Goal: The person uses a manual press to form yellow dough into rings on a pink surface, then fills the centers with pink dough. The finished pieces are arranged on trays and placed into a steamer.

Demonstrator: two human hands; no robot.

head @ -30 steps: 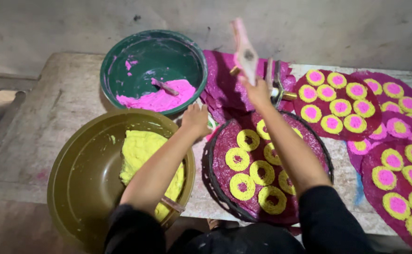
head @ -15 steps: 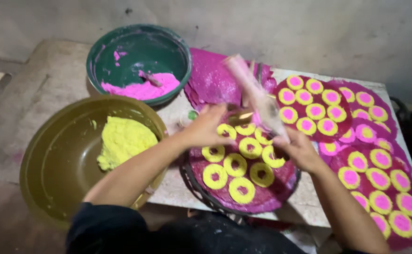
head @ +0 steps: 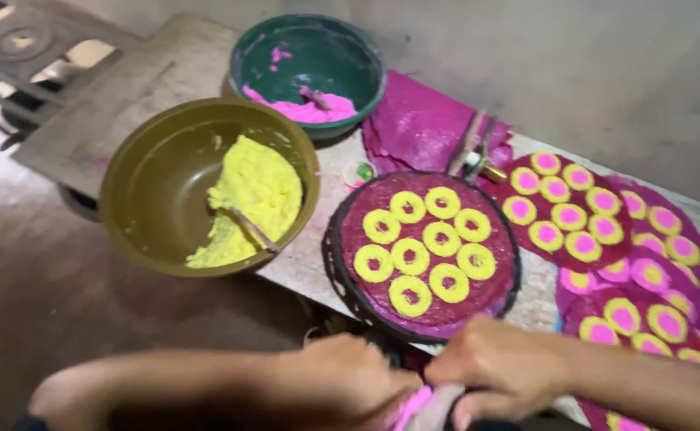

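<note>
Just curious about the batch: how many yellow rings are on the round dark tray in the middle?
8 yellow rings on the round tray: three across the far row, three across the middle, two nearest the hands. None looks hidden.

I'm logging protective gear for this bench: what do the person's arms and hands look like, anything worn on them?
Both forearms are bare as far as the blurred picture shows. The left hand and the right hand wear no gloves, and I see no rings, watch or bracelet. A dark bit of clothing shows at the lower left edge, near the left elbow; whether it is a sleeve I cannot tell.
</note>
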